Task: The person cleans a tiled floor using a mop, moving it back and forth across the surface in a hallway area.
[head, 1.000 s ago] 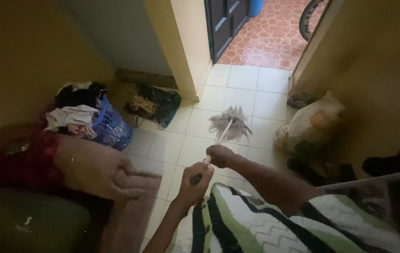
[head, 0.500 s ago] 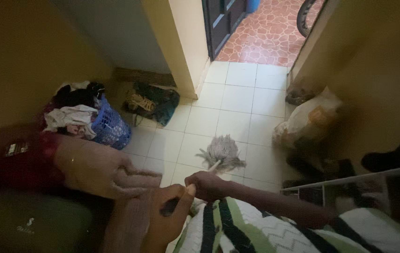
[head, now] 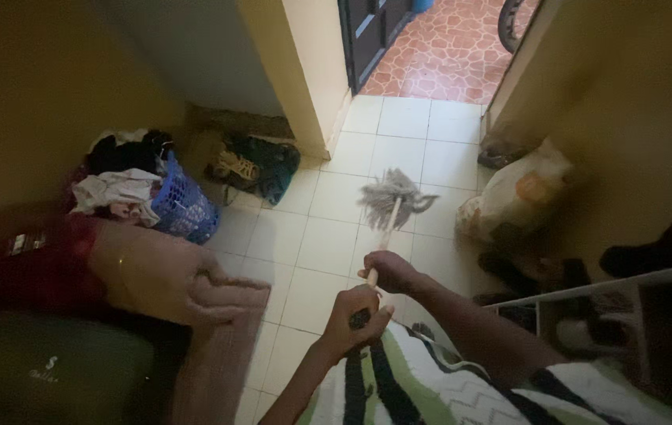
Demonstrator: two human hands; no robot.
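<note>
On the pale tiled floor [head: 328, 244], out ahead of me, lies the one grey string mop head [head: 393, 194] on its light wooden handle [head: 384, 234]. My right hand [head: 390, 271] is wrapped tight round that handle, my left hand [head: 356, 313] clamped on its near end just behind. By the left wall stands one blue plastic laundry basket [head: 181, 211] heaped with clothes; one white plastic bag [head: 518, 195] slumps against the right wall.

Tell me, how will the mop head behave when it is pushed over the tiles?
The mop head is a bundle of loose grey strands, so it will probably flop and spread rather than stay stiff. It looks light for its size. The handle, gripped by both hands, seems rigid, so pushes should carry through.
</note>
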